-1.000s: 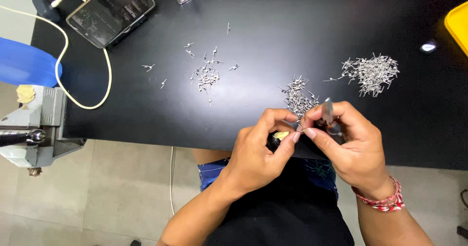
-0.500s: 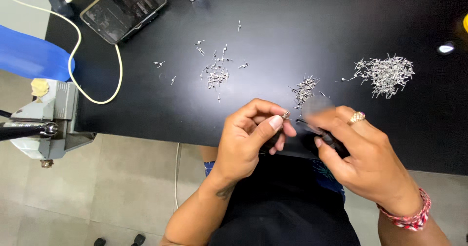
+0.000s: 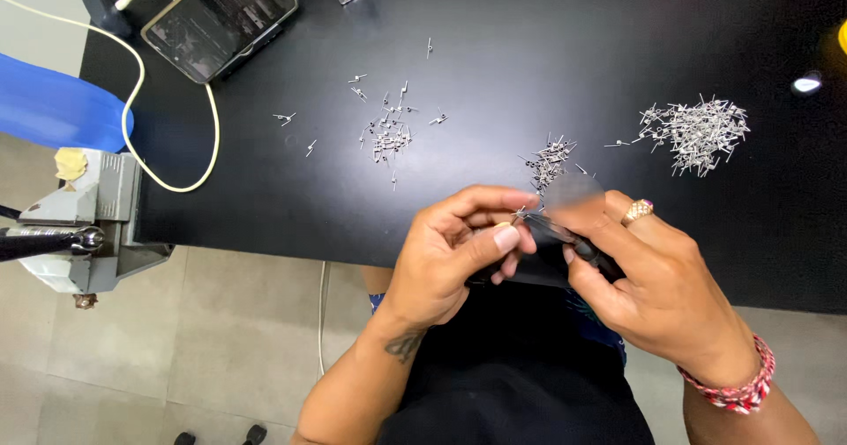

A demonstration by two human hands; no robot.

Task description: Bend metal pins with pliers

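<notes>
- The left hand (image 3: 459,255) is closed narrow, thumb and forefinger pinching a tiny metal pin (image 3: 520,216) at the near edge of the surface (image 3: 265,198), just in front of the person's body.
- The right hand (image 3: 657,277) is wrapped around a slim dark tool (image 3: 573,244), its tip pointing at the pin; the two hands almost touch there. A ring sits on one finger, and a red-and-white woven band on the wrist.
- What the tool does to the pin is too small and blurred to tell.
- Just beyond the fingertips lies a small heap of pins (image 3: 551,161); a bigger heap (image 3: 697,132) lies toward the right edge, and a loose scatter (image 3: 388,132) lies near the middle of the surface.
- At the far left corner rests a phone (image 3: 221,17) with a cream cable (image 3: 168,145) looping down along the left edge; a grey vise (image 3: 84,224) stands off the left edge, over the floor.
- Likely risk: the work is held over the near edge, so a slip of the pinch would probably send the pin onto the lap or floor, where so small a part is hard to find.
- Also a risk: the tool tip sits close to the left fingertips, and too much force could jab them or bend the pin.
- A careless wrist could sweep the nearest heap off the surface.
</notes>
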